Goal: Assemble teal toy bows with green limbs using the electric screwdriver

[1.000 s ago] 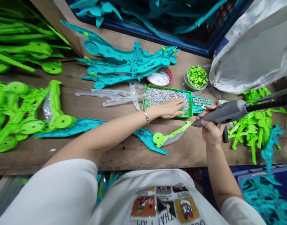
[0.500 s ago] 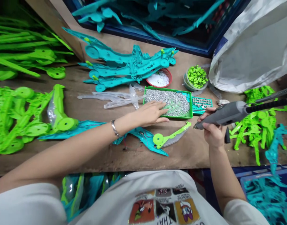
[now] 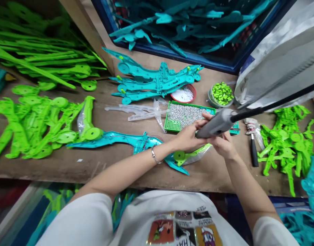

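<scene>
My right hand (image 3: 224, 145) is wrapped round a grey electric screwdriver (image 3: 215, 124), which hangs from a black cord. At the front end of the tool, my left hand (image 3: 188, 137) has its fingers drawn together. What they pinch is hidden. Below the hands lies a long teal plastic half-shell (image 3: 116, 137) with thin wires in it. A lime green piece with a round disc (image 3: 179, 157) and a clear strip rests at its right end. Just behind my left hand stands a green tray (image 3: 172, 126) of small silvery screws.
Behind are stacked teal shells (image 3: 157, 82), a red basket (image 3: 194, 91) of white pieces and a tub of green bits (image 3: 222, 94). Lime green parts lie in heaps at left (image 3: 39, 126) and right (image 3: 290, 140). A black-handled tool (image 3: 253, 150) lies at right.
My left hand has left the screw tray and moved right to the screwdriver's front end. The screwdriver has come left and in toward the left hand. The view has shifted too.
</scene>
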Available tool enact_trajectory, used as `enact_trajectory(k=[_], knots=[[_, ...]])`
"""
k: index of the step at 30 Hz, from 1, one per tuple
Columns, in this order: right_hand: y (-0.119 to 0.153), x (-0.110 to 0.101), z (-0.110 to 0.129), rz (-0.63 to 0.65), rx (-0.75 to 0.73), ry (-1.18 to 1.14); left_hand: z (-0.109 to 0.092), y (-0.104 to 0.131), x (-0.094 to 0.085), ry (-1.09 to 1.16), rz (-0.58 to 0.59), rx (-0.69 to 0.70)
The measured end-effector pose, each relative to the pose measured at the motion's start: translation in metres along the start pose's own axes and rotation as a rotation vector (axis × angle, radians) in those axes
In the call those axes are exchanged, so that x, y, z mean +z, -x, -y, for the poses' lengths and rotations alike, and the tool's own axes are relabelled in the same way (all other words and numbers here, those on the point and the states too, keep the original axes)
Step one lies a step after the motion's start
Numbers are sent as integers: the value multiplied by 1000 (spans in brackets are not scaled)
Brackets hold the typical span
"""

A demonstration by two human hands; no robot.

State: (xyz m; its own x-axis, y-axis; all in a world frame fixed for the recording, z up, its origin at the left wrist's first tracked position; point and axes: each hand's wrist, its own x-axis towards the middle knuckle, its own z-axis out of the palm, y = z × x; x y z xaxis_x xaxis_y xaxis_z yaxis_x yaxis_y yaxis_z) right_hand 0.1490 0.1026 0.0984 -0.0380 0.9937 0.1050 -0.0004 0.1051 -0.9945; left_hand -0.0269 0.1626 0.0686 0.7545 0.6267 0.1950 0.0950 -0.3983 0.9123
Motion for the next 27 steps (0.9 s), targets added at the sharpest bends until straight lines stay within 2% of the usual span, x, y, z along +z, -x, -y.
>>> enact_trajectory(k=[2, 3, 6, 8, 11, 17, 22, 24, 27], knots=[[-27, -7, -1, 141, -8, 73, 1, 14, -2, 100, -183, -97], [-43, -12, -4, 162, -26, 163, 2, 23, -4, 108, -242, -156], [-96, -27, -24, 65, -23, 690, 0, 51, -18, 116, -334, -269], [-125, -32, -42, 116, 85, 1065, -6, 69, -28, 137, -402, -299], [-150, -29, -63, 198, 137, 1241, -18, 93, -43, 144, -513, -336], [-148, -4, -71, 239, 85, 1350, -30, 114, -55, 223, -666, -416], [-143, 24, -70, 289, 34, 1392, -24, 118, -57, 220, -662, -402], [-142, 26, -66, 315, 22, 1400, -22, 122, -58, 208, -659, -395], [-139, 17, -56, 351, 7, 1410, -23, 126, -62, 208, -661, -398]])
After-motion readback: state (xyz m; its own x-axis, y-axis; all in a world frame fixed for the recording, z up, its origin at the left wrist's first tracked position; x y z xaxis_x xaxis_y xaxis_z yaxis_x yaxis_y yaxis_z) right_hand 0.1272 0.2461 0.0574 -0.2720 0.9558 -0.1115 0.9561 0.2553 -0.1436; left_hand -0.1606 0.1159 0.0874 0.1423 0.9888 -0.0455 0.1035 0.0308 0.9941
